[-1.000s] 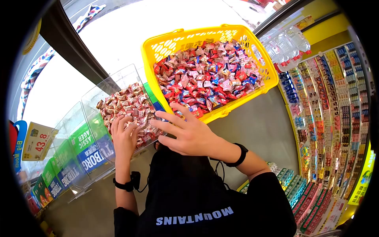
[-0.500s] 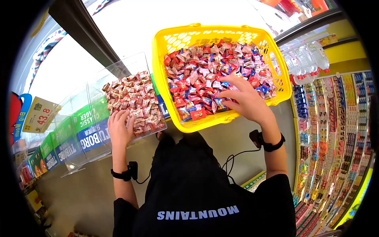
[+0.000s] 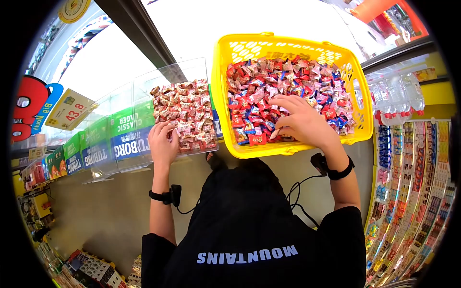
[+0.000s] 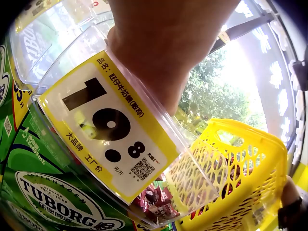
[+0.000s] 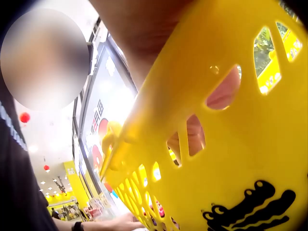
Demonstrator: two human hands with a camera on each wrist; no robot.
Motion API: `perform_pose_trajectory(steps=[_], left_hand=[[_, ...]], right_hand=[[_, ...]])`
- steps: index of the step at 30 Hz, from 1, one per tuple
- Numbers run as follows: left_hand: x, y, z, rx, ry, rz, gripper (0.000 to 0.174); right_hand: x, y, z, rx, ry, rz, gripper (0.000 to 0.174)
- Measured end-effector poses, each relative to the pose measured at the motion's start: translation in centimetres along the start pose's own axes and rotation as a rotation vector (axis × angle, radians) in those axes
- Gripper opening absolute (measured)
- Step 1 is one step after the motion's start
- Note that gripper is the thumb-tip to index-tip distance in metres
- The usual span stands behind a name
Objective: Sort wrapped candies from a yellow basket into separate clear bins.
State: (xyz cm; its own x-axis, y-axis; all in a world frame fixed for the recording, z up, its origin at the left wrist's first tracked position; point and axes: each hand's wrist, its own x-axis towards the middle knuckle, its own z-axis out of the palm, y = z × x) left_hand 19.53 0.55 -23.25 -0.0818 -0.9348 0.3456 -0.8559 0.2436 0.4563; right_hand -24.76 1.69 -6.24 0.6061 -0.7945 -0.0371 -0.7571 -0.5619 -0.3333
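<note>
My left hand (image 3: 162, 144) is at the front left corner of a clear plastic bin (image 3: 207, 67) of wrapped candies (image 3: 185, 113) in red and cream. Its fingers bend loosely over the bin's near side, close to the candies. My right hand (image 3: 305, 125) reaches over the near rim of a yellow basket (image 3: 362, 86), fingers apart and lightly bent among red, pink and blue wrapped candies (image 3: 259, 81). In the right wrist view, parts of that hand show through the holes of the basket's wall (image 5: 231, 159).
A price sign (image 4: 106, 130) covers the bin's front. Green and blue Tuborg boxes (image 3: 127, 127) stand to its left, below other clear bins. Water bottles (image 3: 396, 96) stand right of the basket, above shelves of packaged goods (image 3: 408, 177).
My right hand has moved right, from the clear bin to the candies in the basket. My left hand stays at the bin's near side. The head view has shifted, so bin and basket appear farther right.
</note>
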Motion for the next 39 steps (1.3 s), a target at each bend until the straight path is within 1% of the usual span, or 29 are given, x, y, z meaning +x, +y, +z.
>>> perform_pose_trajectory(steps=[3,4,6,7,8,12,14,15,17,19,21,23,24,28,34,37,39], left_hand=[[-0.3,-0.3,0.3,0.047,-0.027,-0.036,0.02],[-0.3,0.0,0.2,0.036,-0.05,-0.026,0.023],[-0.6,0.9,-0.3,0.012,-0.102,-0.001,0.03],[-0.3,2.3,-1.2,-0.001,-0.104,0.054,0.033],[0.0,3.9,-2.2,-0.013,-0.104,0.108,0.036],[2.1,11.8,-7.3,-0.166,-0.11,0.269,0.043],[3.1,14.9,-9.4,-0.231,-0.124,0.364,0.046],[3.7,16.3,-10.3,-0.251,-0.14,0.41,0.049],[4.2,18.2,-10.4,-0.271,-0.174,0.48,0.052],[4.9,19.6,-10.1,-0.274,-0.213,0.529,0.054],[5.2,20.2,-9.2,-0.285,-0.221,0.558,0.048],[5.5,20.5,-8.7,-0.267,-0.227,0.6,0.044],[5.5,21.0,-8.6,-0.307,-0.24,0.559,0.038],[5.2,21.8,-7.9,-0.281,-0.256,0.514,0.033],[4.7,22.1,-7.7,-0.236,-0.19,0.482,0.034],[4.7,21.1,-8.3,-0.19,-0.138,0.467,0.033],[5.2,19.0,-9.4,-0.221,-0.122,0.379,0.031]], right_hand=[[-0.8,0.2,-1.2,0.032,0.262,-0.008,0.018],[-0.9,-0.6,-2.1,-0.038,0.345,-0.003,0.018],[-1.4,-1.6,-2.2,0.019,0.471,0.038,0.018],[-1.6,-2.1,-2.1,0.05,0.534,0.062,0.017],[-1.4,-2.5,-1.3,0.101,0.591,0.028,0.017],[-0.9,-5.0,0.3,-0.053,0.632,-0.159,0.017],[-0.7,-5.9,0.7,-0.118,0.624,-0.264,0.017],[-0.5,-6.2,0.9,-0.115,0.661,-0.287,0.017],[-0.2,-6.4,1.2,-0.11,0.738,-0.336,0.017],[-0.2,-6.4,1.0,-0.109,0.771,-0.386,0.018],[-0.4,-6.2,1.0,-0.104,0.798,-0.419,0.019],[-0.8,-5.6,1.5,-0.093,0.823,-0.404,0.021],[-0.9,-5.2,1.7,-0.088,0.838,-0.397,0.02],[-1.1,-4.5,1.6,-0.009,0.83,-0.341,0.016],[-0.9,-4.4,2.4,0.025,0.842,-0.286,0.015],[-0.9,-4.6,2.0,0.036,0.851,-0.221,0.015],[-0.9,-4.6,1.7,0.028,0.87,-0.162,0.015]])
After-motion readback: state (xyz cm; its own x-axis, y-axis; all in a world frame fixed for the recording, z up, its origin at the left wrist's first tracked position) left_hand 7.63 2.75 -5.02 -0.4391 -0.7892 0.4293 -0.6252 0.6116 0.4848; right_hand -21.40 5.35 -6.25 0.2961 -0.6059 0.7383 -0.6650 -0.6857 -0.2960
